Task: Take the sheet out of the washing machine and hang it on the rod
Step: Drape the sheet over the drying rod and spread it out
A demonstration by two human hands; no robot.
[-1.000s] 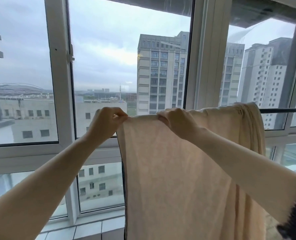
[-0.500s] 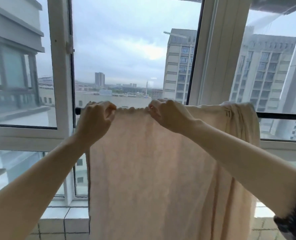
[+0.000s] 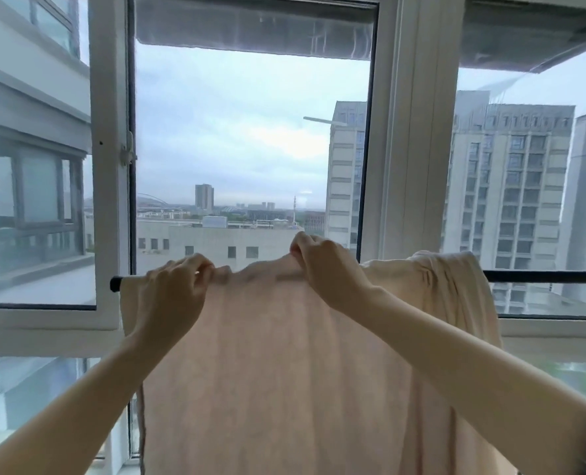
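The beige sheet (image 3: 284, 354), draped over the black rod (image 3: 541, 276), was pinched along its top edge by the left hand (image 3: 171, 293) and right hand (image 3: 329, 269).

We see a sheet (image 3: 284, 371) that is a soft peachy cream all over, plain, with a thin dark line down its left edge. The rod (image 3: 541, 276) it hangs on is black, and the window frame (image 3: 401, 166) is white. Outside we see a pale blue-grey cloudy sky (image 3: 243, 125) and grey and beige buildings (image 3: 504, 186) with rows of dark little windows.
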